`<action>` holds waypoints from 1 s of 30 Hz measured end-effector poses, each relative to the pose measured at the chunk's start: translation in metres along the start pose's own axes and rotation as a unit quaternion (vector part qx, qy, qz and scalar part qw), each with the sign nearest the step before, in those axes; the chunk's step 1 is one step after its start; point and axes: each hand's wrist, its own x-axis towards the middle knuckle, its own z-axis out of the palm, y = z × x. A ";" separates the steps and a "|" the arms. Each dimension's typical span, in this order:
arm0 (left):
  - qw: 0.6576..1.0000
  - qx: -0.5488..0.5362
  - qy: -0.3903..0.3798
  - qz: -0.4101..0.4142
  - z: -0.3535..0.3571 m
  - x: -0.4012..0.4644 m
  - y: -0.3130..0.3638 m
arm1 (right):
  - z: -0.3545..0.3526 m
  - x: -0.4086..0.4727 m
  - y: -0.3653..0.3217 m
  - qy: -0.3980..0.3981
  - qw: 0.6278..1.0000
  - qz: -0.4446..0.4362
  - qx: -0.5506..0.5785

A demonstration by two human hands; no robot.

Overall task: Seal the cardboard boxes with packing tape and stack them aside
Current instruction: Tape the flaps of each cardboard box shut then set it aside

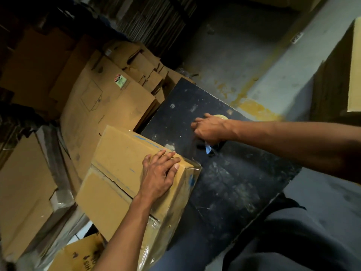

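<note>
A brown cardboard box (121, 165) leans on the left edge of a black table top (234, 173). Clear packing tape (193, 171) shines over its near corner and down its side. My left hand (160, 173) lies flat on the box's top, fingers spread and straight, pressing at the taped edge. Farther back on the table, my right hand (211, 128) is curled round a tape dispenser; its tan tape roll (221, 116) shows behind the knuckles and a blue and black part (208, 149) sticks out below the hand.
Flattened cardboard boxes (101, 98) lie stacked to the left and behind the table. More cardboard wrapped in plastic (25, 192) sits at the lower left. Grey concrete floor (244, 51) runs behind, and another box (354, 71) stands at the right edge.
</note>
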 end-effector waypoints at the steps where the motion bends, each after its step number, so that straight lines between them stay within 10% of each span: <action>1: 1.000 0.002 0.000 0.007 0.002 0.000 -0.001 | 0.006 -0.007 -0.010 0.045 0.998 0.002 0.048; 7: 0.998 -0.046 0.027 0.027 0.012 0.001 -0.005 | 0.077 -0.054 -0.103 0.184 0.857 0.104 0.470; 13: 0.993 -0.077 0.077 0.053 0.032 -0.001 -0.013 | 0.138 -0.042 -0.211 0.207 0.877 0.202 0.385; 19: 0.991 -0.091 0.078 0.062 0.039 -0.003 -0.019 | 0.153 -0.023 -0.247 0.284 0.818 0.249 0.434; 24: 0.990 -0.096 0.079 0.063 0.040 -0.002 -0.020 | 0.139 -0.026 -0.240 0.451 0.646 0.315 0.530; 30: 0.991 -0.090 0.081 0.058 0.042 -0.002 -0.020 | 0.146 0.007 -0.259 0.380 0.740 0.295 0.470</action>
